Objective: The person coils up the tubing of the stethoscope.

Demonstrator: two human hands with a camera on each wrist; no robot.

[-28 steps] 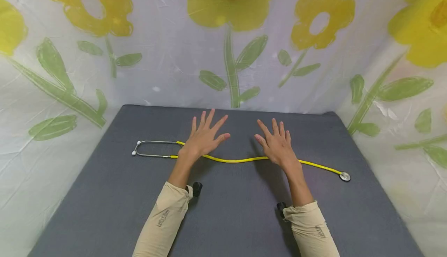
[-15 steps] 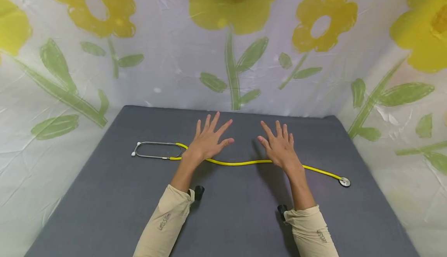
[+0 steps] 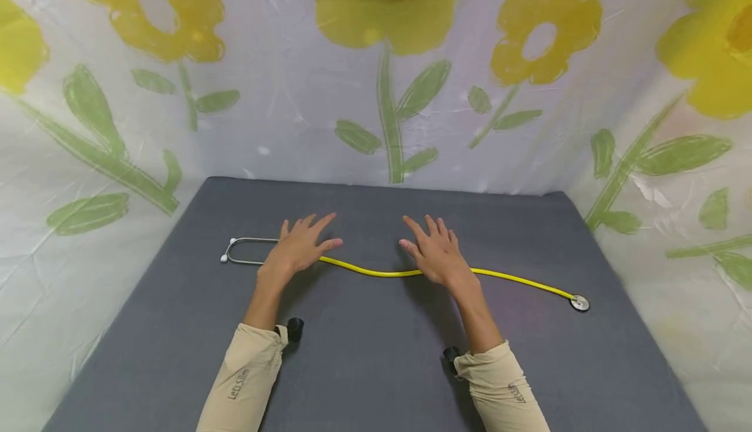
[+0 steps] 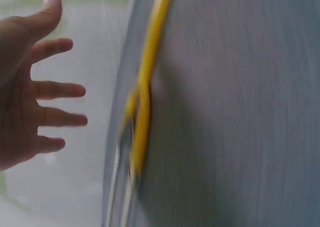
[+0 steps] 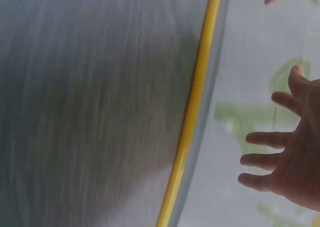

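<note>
A stethoscope (image 3: pixel 382 274) with yellow tubing lies stretched across the grey table, its metal ear tubes at the left and its round chest piece (image 3: pixel 579 303) at the right. My left hand (image 3: pixel 298 247) hovers with spread fingers over the fork of the tubing, hiding part of it in the head view. Over the middle of the tubing is my right hand (image 3: pixel 437 256), fingers also spread and holding nothing. In the left wrist view the yellow fork (image 4: pixel 144 87) shows apart from the hand; the right wrist view has the tubing (image 5: pixel 192 112) apart from the fingers too.
The grey table (image 3: pixel 364 367) reaches back to a white curtain (image 3: pixel 264 138) printed with yellow flowers, which also hangs at both sides. A black wrist camera (image 3: pixel 296 329) sits at the left cuff, another black camera (image 3: pixel 451 359) at the right.
Both hands have shifted left and a little toward the person, the left hand now over the stethoscope's fork. The stethoscope stays where it lay.
</note>
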